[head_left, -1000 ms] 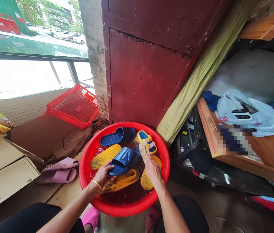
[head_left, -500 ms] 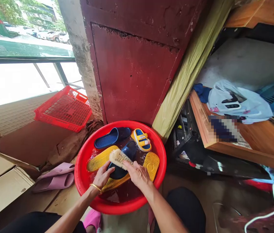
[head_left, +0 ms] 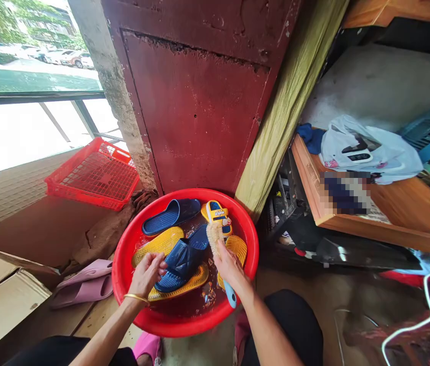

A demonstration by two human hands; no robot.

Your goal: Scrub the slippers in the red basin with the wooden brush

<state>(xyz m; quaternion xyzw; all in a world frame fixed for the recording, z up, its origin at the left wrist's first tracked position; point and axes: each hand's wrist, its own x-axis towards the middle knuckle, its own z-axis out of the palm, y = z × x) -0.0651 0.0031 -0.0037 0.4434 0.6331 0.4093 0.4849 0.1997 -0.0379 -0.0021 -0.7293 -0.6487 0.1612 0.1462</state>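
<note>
A wet navy slipper (head_left: pixel 184 258) lies tilted over a yellow sole (head_left: pixel 195 278) in the red basin (head_left: pixel 123 300). My left hand (head_left: pixel 148 272), with a gold bangle on its wrist, has its fingers curled at the slipper's left edge, by the strap. In my right hand (head_left: pixel 230 264) is a scrub brush (head_left: pixel 215 236) with pale bristles and a light-blue handle end; it is raised right of that slipper. Another navy slipper (head_left: pixel 169 216), a yellow sole (head_left: pixel 161 244), a yellow-and-blue slipper (head_left: pixel 218 213) and a yellow sole (head_left: pixel 237 247) are also in the basin, in dark water.
A red plastic crate (head_left: pixel 93 173) rests on cardboard at the left, above a pair of pink slippers (head_left: pixel 85 284). Behind the basin stands a dark red door (head_left: pixel 200 117). At the right, a wooden desk (head_left: pixel 409 208) carries a white plastic bag (head_left: pixel 367 147); a white cable (head_left: pixel 428 305) hangs nearby.
The brush has moved off the navy slipper to the right and been turned more upright, uncovering the slipper's strap. My left hand has shifted left, and the view has moved slightly.
</note>
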